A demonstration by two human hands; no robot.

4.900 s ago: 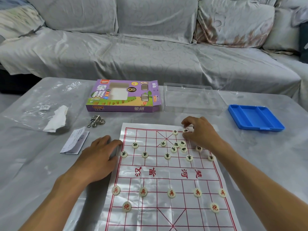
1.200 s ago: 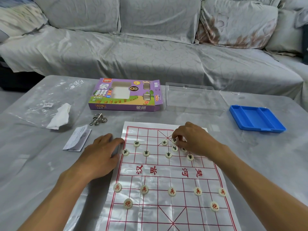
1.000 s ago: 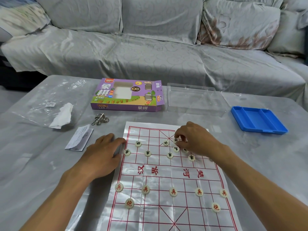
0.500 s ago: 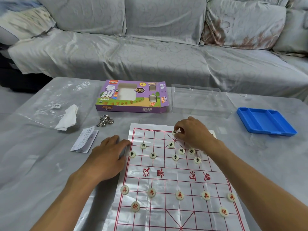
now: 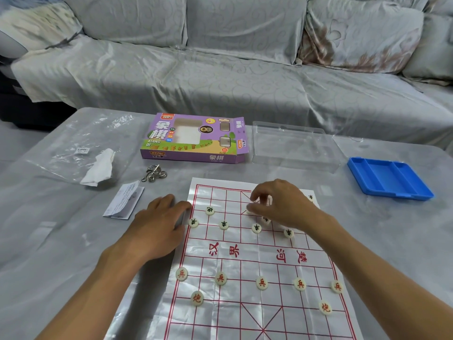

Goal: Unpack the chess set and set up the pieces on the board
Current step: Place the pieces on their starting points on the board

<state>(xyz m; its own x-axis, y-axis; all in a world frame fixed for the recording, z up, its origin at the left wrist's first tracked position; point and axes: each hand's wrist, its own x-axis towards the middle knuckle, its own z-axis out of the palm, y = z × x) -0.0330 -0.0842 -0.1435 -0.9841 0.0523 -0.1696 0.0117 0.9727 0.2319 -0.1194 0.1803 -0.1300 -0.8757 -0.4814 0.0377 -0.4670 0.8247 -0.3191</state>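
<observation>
The board (image 5: 247, 261) is a thin white sheet with red lines; left hand (image 5: 157, 227) lies flat beside it, right hand (image 5: 279, 204) fingers pinch a round white piece (image 5: 250, 210)

The board (image 5: 257, 266) was a thin glossy sheet, creased and catching glare. The pieces (image 5: 261, 283) looked like smooth cream plastic. The box (image 5: 193, 141) was printed cardboard with a slight sheen. The tray (image 5: 389, 179) was matt blue plastic, the lid (image 5: 294, 146) clear plastic. The table (image 5: 49, 241) wore a shiny grey cover; the sofa (image 5: 220, 82) wore patterned cloth. The puzzle rings (image 5: 154, 173) were bright metal, the leaflet (image 5: 123, 201) paper
</observation>
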